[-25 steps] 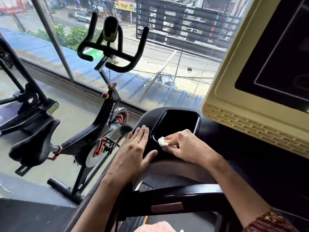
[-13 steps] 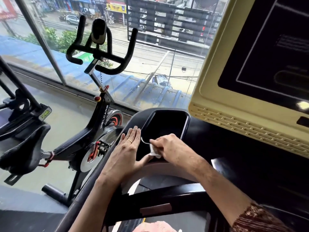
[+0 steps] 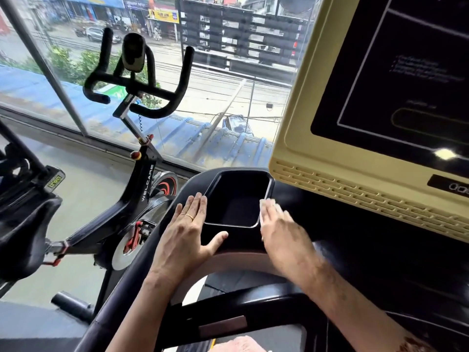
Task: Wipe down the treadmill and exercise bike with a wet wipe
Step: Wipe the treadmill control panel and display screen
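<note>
On the treadmill console, in the head view, your left hand lies flat, fingers straight, just left of the storage tray. Your right hand, blurred, presses the wet wipe with flat fingers against the tray's right rim. Treat the wipe as soft, light and limp: pin it under the fingertips or it will likely bunch. The dark tray shows no contents. The exercise bike stands to the left, with neither hand on it.

The right hand is a blur, the wet wipe mostly hidden beneath its fingers. The treadmill console runs off the right edge, screen text unreadable; exercise bike saddle clipped at left.
</note>
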`<action>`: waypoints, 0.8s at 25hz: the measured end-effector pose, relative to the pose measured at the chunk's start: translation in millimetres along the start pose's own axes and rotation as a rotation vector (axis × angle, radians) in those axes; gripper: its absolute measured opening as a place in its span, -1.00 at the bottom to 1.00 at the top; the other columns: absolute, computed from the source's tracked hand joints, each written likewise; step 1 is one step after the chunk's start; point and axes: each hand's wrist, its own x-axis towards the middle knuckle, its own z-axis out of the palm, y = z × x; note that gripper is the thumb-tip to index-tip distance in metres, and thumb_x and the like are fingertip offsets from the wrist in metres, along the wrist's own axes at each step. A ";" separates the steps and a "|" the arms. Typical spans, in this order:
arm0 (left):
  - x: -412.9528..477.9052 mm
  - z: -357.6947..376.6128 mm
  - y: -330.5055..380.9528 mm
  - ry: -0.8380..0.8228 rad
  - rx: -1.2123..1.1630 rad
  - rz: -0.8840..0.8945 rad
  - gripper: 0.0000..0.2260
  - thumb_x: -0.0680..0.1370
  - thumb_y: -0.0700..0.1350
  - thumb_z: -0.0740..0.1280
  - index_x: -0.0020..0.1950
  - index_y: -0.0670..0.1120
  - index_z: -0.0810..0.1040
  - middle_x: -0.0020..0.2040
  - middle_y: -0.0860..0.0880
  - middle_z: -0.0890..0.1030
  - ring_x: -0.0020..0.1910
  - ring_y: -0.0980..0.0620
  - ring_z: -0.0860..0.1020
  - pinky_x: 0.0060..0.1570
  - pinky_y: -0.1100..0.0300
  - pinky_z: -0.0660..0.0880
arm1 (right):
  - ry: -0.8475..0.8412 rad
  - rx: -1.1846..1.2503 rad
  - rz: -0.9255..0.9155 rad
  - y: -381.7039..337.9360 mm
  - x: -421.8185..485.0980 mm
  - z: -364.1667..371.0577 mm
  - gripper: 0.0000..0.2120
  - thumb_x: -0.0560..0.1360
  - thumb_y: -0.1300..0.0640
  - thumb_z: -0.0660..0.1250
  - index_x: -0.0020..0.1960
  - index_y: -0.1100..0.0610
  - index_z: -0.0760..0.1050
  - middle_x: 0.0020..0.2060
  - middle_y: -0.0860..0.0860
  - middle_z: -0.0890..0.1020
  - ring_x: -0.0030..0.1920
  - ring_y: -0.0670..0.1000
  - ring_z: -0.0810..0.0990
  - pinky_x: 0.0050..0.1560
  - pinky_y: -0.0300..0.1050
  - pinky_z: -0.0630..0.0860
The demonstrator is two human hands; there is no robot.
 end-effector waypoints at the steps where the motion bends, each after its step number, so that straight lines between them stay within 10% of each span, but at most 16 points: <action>1: 0.0 0.9 0.2 0.001 0.014 -0.001 -0.14 0.43 0.35 0.03 0.48 -0.29 0.21 0.48 -0.20 0.25 0.45 0.06 0.06 0.44 0.12 -0.02 | 0.001 -0.009 0.026 -7.1 -5.4 2.5 -0.53 0.58 0.32 -0.06 0.46 0.46 0.05 0.48 0.25 0.13 0.47 0.19 0.23 0.41 -0.01 0.25; 8: -1.9 2.0 1.1 -0.030 0.069 -0.026 -0.18 0.45 0.32 0.06 0.43 -0.33 0.29 0.43 -0.26 0.34 0.44 -0.12 0.29 0.40 0.00 0.06 | -0.047 -0.073 0.341 10.4 -0.3 -3.2 -0.48 0.61 0.28 0.00 0.48 0.44 -0.10 0.49 0.30 0.08 0.50 0.21 0.09 0.47 0.02 0.14; 20: -2.7 1.9 1.7 -0.017 0.058 -0.039 -0.17 0.45 0.34 0.03 0.45 -0.29 0.26 0.45 -0.21 0.32 0.46 -0.05 0.23 0.43 0.05 0.08 | -0.028 -0.141 0.121 9.3 6.5 -5.7 -0.52 0.58 0.31 0.01 0.48 0.38 0.05 0.48 0.25 0.12 0.49 0.18 0.11 0.47 -0.01 0.13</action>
